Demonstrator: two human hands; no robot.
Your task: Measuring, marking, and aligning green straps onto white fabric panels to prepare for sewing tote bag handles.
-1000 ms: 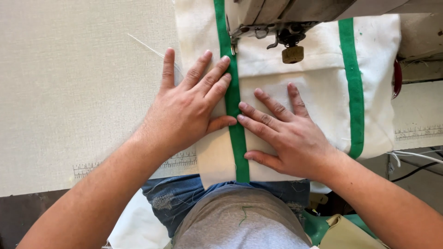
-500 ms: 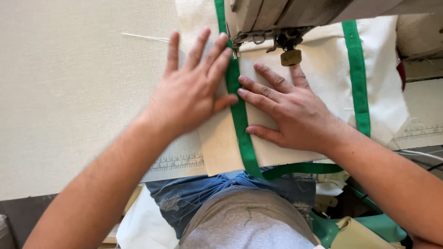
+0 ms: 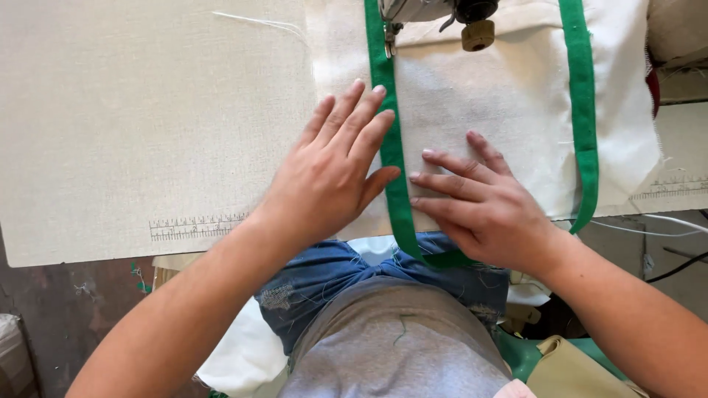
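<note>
A cream canvas piece (image 3: 509, 88) with a green strap (image 3: 391, 155) lies on the sewing table (image 3: 133, 125). My left hand (image 3: 332, 173) rests flat on the cloth, fingers spread just left of the strap. On the strap's right side my right hand (image 3: 479, 206) presses flat, fingertips at the strap's edge. The strap runs up under the sewing machine's presser foot (image 3: 389, 37) at the top. A second green strap (image 3: 582, 110) runs down the right side and loops below the table edge.
A round brass-coloured knob (image 3: 478, 33) hangs from the machine head. Printed ruler marks (image 3: 195, 227) line the table's front edge. Loose white thread (image 3: 258, 21) lies at the top. My lap with denim and grey fabric (image 3: 391, 332) is below; cables (image 3: 671, 221) trail on the right.
The canvas and strap have slid away from me toward the machine, and both hands moved with them. The strap's lower loop now hangs off the table edge.
</note>
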